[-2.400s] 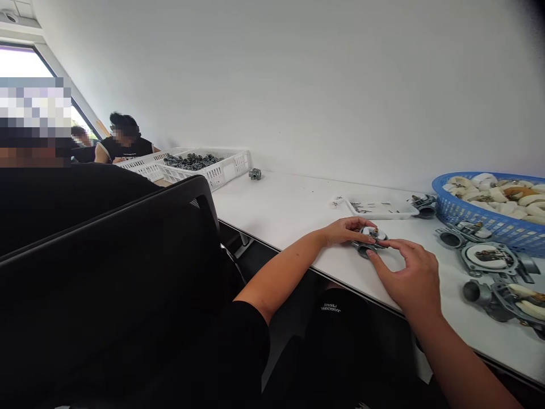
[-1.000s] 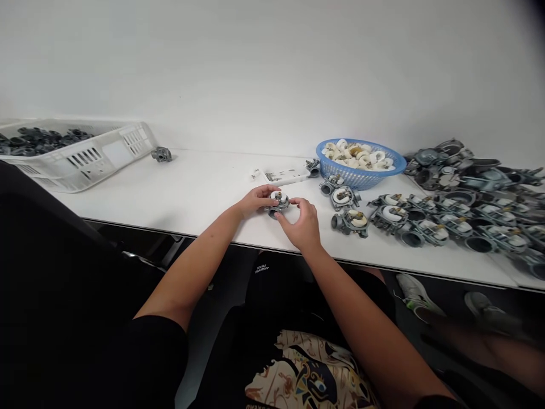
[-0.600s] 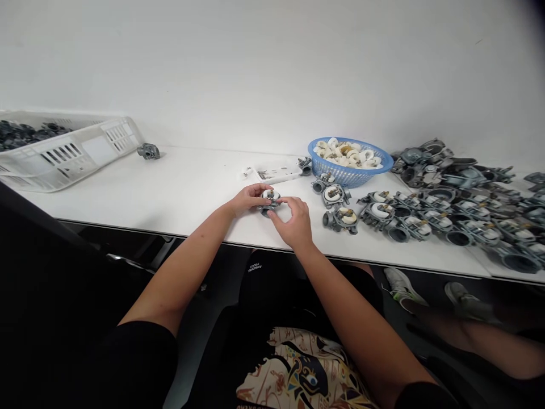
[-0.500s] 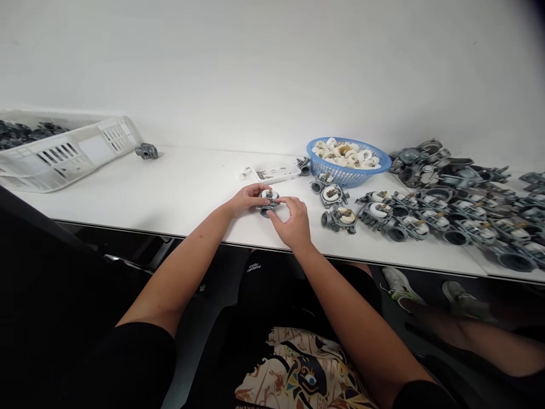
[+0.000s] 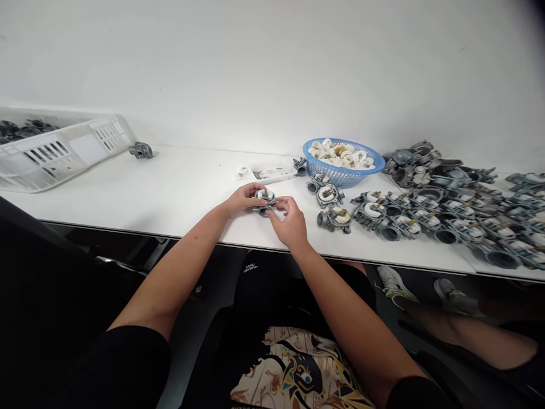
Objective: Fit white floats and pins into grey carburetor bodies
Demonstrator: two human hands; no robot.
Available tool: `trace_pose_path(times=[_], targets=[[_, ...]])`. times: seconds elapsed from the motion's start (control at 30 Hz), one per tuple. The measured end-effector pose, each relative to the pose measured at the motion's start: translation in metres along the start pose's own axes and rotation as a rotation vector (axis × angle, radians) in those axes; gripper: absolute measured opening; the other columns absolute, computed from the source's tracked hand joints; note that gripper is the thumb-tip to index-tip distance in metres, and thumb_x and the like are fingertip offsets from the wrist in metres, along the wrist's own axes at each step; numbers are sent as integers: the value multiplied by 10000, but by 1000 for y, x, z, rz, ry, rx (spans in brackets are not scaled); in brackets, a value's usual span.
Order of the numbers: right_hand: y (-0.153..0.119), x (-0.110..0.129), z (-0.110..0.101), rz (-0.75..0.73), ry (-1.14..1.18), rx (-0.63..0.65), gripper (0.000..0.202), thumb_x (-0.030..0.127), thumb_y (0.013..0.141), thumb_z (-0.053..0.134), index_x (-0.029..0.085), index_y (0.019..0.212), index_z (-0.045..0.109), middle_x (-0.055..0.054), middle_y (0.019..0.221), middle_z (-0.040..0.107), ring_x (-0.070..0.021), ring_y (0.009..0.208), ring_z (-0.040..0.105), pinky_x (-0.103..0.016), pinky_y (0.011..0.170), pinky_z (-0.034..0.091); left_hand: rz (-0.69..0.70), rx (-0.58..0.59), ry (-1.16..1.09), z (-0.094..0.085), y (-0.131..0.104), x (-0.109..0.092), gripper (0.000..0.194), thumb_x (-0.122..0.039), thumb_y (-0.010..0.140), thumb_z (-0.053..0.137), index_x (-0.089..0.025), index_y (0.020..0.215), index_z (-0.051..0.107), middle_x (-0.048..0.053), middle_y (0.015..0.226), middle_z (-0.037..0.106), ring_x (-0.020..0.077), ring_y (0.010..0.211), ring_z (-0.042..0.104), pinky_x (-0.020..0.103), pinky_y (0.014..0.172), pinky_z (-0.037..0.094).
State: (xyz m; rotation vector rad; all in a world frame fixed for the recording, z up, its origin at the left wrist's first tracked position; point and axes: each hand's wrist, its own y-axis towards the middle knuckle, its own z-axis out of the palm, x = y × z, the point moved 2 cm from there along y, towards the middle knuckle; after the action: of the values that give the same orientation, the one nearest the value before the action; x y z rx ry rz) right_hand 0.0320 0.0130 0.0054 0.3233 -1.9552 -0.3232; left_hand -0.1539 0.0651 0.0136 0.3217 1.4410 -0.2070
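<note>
A grey metal part with a white ring-like piece on top (image 5: pixel 265 196) is held between both hands, low over the white table near its front edge. My left hand (image 5: pixel 243 200) grips its left side, thumb across the front. On the right side, my right hand (image 5: pixel 290 220) holds it with thumb and fingertips. Just behind lies a narrow white tray (image 5: pixel 272 174) with small thin pieces in it. Similar metal parts with white or cream pieces, such as one with a cream piece (image 5: pixel 334 218), stand to the right of my right hand.
A blue basket (image 5: pixel 346 176) of white pieces stands behind the assembled parts. Several rows and a pile of metal parts (image 5: pixel 421 165) fill the right side. At the far left are a white crate (image 5: pixel 68 153) and one loose part (image 5: pixel 141 150). Another person's legs (image 5: pixel 477 335) show lower right.
The view has shifted slightly, moving the scene a little left. The white piece on the held part shows more fully, and my right fingertips have shifted along its side.
</note>
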Motion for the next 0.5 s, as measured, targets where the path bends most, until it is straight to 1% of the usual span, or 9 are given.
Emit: trace_pose_path(times=[0.1, 0.17, 0.37, 0.5], targets=[[-1, 0, 0, 1, 1, 16, 355, 365, 833, 721, 272, 1125, 541, -33, 1027, 780, -272, 1025, 713, -441, 921, 513, -1, -18, 0, 1, -1, -1, 544, -254, 620, 932, -155, 1074, 648, 30, 929, 682, 128, 750, 636, 269, 666, 497], [-1, 0, 0, -10, 3, 23, 358, 361, 834, 725, 273, 1126, 538, -27, 1024, 782, -265, 1025, 713, -436, 928, 511, 4, -25, 8, 1, -1, -2, 517, -252, 631, 924, -150, 1060, 656, 33, 919, 680, 121, 728, 629, 257, 639, 479], [-1, 2, 1, -2, -25, 57, 422, 364, 826, 737, 270, 1168, 509, -28, 1033, 778, -269, 1026, 704, -439, 927, 505, 6, -45, -17, 0, -2, -3, 514, -243, 638, 908, -151, 1074, 651, 38, 917, 693, 133, 736, 645, 260, 639, 470], [-1, 3, 0, 18, -61, 72, 421, 361, 833, 743, 265, 1173, 513, -24, 1028, 779, -271, 1019, 701, -432, 906, 505, 2, -35, -19, 0, -2, -4, 528, -233, 629, 913, -152, 1076, 644, 32, 909, 696, 137, 748, 654, 258, 643, 477]])
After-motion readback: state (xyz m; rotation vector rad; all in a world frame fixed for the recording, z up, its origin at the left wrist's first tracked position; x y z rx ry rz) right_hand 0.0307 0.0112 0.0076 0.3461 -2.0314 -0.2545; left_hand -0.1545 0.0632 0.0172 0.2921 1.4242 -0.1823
